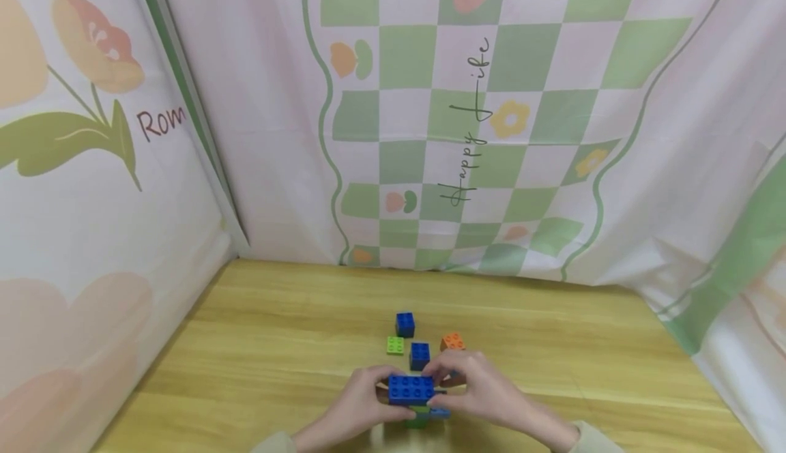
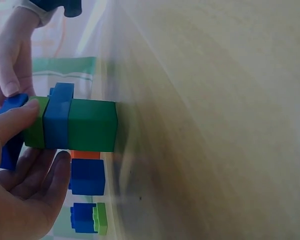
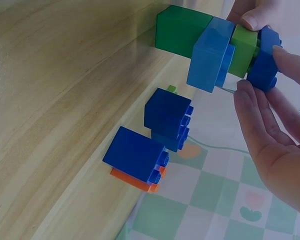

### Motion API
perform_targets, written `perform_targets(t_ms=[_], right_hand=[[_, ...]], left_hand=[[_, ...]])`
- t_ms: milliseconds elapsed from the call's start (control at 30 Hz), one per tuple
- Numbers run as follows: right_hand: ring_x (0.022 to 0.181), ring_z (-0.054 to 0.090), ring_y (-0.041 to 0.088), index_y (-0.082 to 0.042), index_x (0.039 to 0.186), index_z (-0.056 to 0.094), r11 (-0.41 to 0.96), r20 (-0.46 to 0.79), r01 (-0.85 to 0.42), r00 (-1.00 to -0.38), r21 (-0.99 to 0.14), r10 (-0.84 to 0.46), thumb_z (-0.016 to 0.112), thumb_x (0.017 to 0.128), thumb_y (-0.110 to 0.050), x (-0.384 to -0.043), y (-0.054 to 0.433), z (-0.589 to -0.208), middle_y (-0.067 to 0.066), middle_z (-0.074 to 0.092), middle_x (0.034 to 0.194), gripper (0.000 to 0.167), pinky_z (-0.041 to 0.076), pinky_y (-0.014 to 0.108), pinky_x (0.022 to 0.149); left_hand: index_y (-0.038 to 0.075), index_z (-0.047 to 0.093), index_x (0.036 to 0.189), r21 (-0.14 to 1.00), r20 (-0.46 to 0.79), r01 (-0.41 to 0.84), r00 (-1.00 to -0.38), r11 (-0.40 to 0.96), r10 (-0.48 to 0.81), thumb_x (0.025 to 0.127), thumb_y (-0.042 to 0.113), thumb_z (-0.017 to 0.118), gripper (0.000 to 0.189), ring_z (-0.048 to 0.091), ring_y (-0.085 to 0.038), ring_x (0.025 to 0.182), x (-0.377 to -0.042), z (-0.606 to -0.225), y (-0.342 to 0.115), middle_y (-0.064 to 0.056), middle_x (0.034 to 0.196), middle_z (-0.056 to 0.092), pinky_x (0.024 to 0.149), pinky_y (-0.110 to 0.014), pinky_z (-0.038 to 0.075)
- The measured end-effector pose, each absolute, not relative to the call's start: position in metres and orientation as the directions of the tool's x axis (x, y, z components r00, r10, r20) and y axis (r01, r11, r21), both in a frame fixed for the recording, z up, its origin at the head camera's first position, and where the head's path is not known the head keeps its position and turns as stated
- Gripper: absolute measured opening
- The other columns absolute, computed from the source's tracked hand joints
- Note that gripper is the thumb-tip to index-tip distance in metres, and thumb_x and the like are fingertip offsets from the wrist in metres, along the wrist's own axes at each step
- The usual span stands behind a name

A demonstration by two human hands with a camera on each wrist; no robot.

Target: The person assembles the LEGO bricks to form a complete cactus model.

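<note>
A long dark blue brick is pinched at its left end by my left hand and at its right end by my right hand. It sits over a stack on the table: a dark green brick at the bottom, a lighter blue brick jutting sideways, then a lime green brick. The right wrist view shows lime studs in a narrow gap below the long brick, which is slightly tilted. My left thumb also overlaps the lime brick in the left wrist view; contact there I cannot tell.
Behind the stack stand two dark blue bricks, a flat lime brick and an orange brick. Another blue brick, beside the orange one, is mostly hidden by my right hand in the head view. Printed cloth walls surround the wooden table.
</note>
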State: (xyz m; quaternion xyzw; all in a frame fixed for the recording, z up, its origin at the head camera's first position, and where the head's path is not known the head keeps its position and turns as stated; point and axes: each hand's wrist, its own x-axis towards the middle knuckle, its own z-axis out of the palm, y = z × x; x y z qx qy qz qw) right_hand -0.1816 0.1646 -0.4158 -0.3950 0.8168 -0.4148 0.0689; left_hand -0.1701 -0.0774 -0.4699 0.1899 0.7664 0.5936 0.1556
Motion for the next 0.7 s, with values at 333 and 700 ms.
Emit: perform_targets(t_ms=[333, 700], right_hand=[[0.089, 0.071, 0.01, -0.007, 0.107, 0.068, 0.349, 0.22, -0.596, -0.678, -0.723, -0.702, 0.077, 0.086, -0.022, -0.1817, 0.1621, -0.4153, 0.011, 0.073, 0.102, 0.028, 0.06, 0.019, 0.076], [0.091, 0.07, 0.01, -0.008, 0.105, 0.068, 0.352, 0.223, -0.61, -0.669, -0.71, -0.709, 0.077, 0.086, -0.019, -0.181, 0.1595, -0.4127, 0.009, 0.072, 0.102, 0.024, 0.06, 0.02, 0.077]], left_hand=[[0.011, 0.069, 0.112, 0.972, -0.002, 0.11, -0.879, 0.207, 0.476, 0.08, 0.018, 0.083, 0.035, 0.07, -0.003, 0.09, -0.1707, -0.471, -0.0766, -0.005, 0.107, 0.074, 0.078, -0.018, 0.06], [0.011, 0.069, 0.111, 0.97, -0.007, 0.112, -0.874, 0.216, 0.485, 0.081, 0.018, 0.082, 0.034, 0.07, -0.003, 0.09, -0.1728, -0.4691, -0.0763, -0.005, 0.106, 0.074, 0.078, -0.019, 0.06]])
